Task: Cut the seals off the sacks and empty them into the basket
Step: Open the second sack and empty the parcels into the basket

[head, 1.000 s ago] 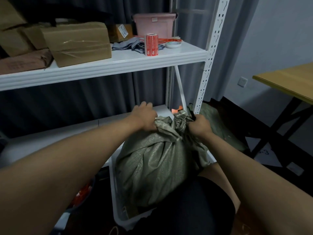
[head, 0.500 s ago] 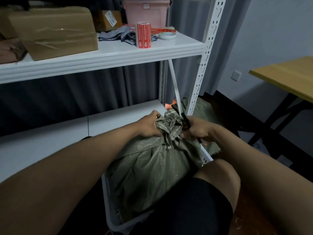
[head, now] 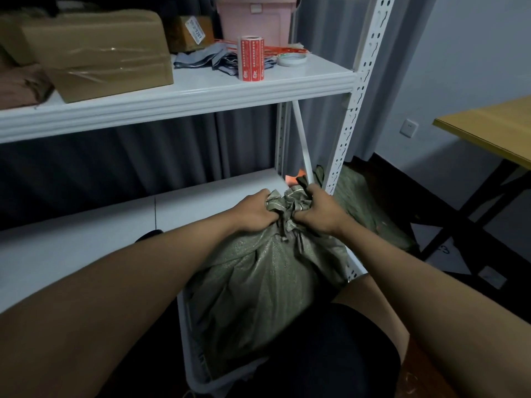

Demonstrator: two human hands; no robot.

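1. Head view: left hand [head: 253, 212] grips the bunched neck of the green sack [head: 258, 285], fingers curled.
2. Right hand [head: 321, 214] grips the neck's right side likewise.
3. Sack stands in the white basket [head: 191, 366], near the shelf [head: 184, 90].

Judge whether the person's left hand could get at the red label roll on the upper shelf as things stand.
Probably not at once. The left hand grips the bunched neck of the sack, so it must let go first. Beyond that, the red label roll stands near the shelf's front edge with nothing before it.
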